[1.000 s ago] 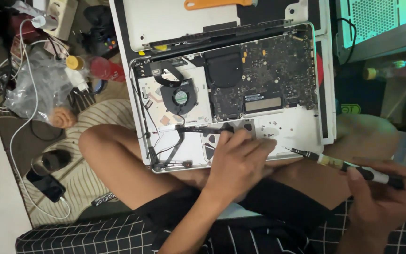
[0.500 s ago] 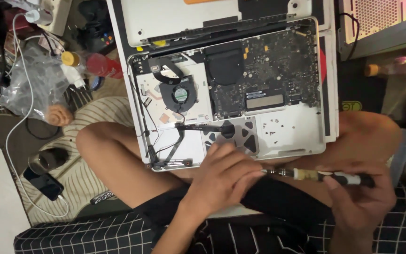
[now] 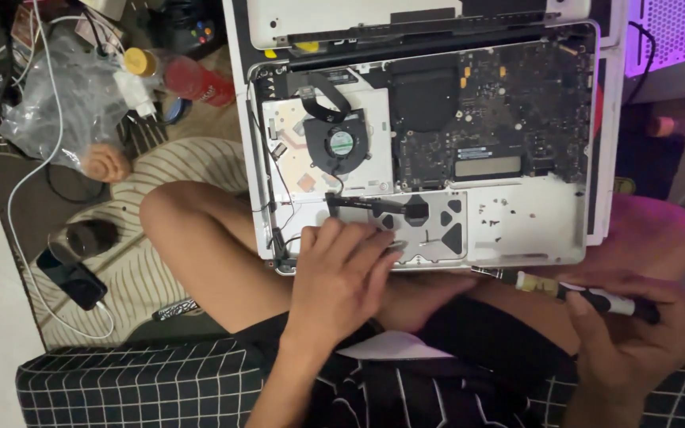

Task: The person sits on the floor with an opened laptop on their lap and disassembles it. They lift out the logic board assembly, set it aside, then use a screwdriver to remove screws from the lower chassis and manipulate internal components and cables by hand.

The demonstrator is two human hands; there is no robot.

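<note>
— Laptop (image 3: 438, 143) status?
— I see it resting across the knees, bottom cover already off, fan (image 3: 341, 143) and logic board (image 3: 485, 111) exposed and still mounted.
— Hands?
— Left hand (image 3: 342, 273) lies on the near edge, fingers loosely spread, gripping nothing; right hand (image 3: 632, 337) is clenched round the screwdriver (image 3: 588, 295), tip off the case.

The laptop (image 3: 529, 226) shell is silver-white, its board (image 3: 485, 103) dark grey-green with small orange parts, and its fan (image 3: 341, 143) black with a green hub label. The screwdriver (image 3: 588, 297) has a black handle with a white band and a brass-coloured collar. The cushion (image 3: 136, 269) is cream with dark stripes, the cloth (image 3: 136, 388) black with a white grid, the bottle (image 3: 188, 79) red with a yellow cap, the cable (image 3: 17, 198) white, the phone (image 3: 73, 277) black.
</note>
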